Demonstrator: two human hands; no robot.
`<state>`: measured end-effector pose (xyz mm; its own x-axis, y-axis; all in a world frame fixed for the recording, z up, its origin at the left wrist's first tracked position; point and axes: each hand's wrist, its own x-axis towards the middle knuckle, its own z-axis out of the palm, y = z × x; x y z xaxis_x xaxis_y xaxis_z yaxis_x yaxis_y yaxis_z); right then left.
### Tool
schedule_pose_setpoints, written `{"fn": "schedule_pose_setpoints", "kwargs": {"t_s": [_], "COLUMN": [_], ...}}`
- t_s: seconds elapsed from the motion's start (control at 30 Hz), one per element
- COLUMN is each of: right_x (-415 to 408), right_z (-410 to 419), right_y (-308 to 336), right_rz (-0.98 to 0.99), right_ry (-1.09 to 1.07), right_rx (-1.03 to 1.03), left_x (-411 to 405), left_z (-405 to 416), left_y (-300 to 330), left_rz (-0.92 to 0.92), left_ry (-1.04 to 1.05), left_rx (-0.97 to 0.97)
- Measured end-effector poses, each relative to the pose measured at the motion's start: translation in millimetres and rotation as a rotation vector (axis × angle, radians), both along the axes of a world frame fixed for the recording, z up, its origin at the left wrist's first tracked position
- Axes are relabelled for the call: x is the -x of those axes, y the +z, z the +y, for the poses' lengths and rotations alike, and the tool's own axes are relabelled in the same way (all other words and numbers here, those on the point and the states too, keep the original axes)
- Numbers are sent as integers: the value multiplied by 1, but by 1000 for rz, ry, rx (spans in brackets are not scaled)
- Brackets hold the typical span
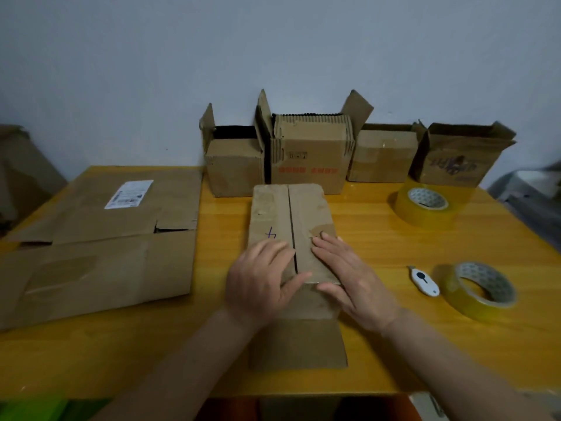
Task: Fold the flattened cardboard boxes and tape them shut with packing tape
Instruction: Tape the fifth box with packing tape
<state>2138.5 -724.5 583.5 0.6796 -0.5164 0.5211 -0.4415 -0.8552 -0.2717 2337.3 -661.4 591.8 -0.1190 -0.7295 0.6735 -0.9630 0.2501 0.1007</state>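
Nearest me, I see a folded brown cardboard box (293, 226) standing at the middle of the yellow wooden table (121, 354), its two top flaps closed with a dark seam between them. My left hand (261, 281) lies flat on the left flap, fingers straight, pressing; my right hand (352, 278) lies flat on the right flap the same way, thumb at the near edge. Neither hand grasps anything. To the right sit a small white box cutter (424, 282) and, just beside it, a yellowish roll of packing tape (479, 291). To the left lie flattened brown cardboard sheets (100, 238), one with a white label. Farther back on the right sits a second yellowish tape roll (425, 206). Along the wall stands a row of four open cardboard boxes (306, 159).
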Motion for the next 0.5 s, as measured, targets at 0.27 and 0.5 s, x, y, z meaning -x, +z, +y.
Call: {"fn": "schedule_pose_setpoints", "kwargs": {"t_s": [0.27, 0.5], "right_x": [14, 24], "right_z": [34, 38], "right_y": [4, 2], "right_rz": [-220, -316], "right_ry": [-112, -549], "right_rx": [-377, -712], "left_x": [20, 15], "left_z": [16, 22], "left_y": [33, 26], "left_rz": [-128, -166], "left_ry": [118, 283], "left_rx": [-359, -545]}}
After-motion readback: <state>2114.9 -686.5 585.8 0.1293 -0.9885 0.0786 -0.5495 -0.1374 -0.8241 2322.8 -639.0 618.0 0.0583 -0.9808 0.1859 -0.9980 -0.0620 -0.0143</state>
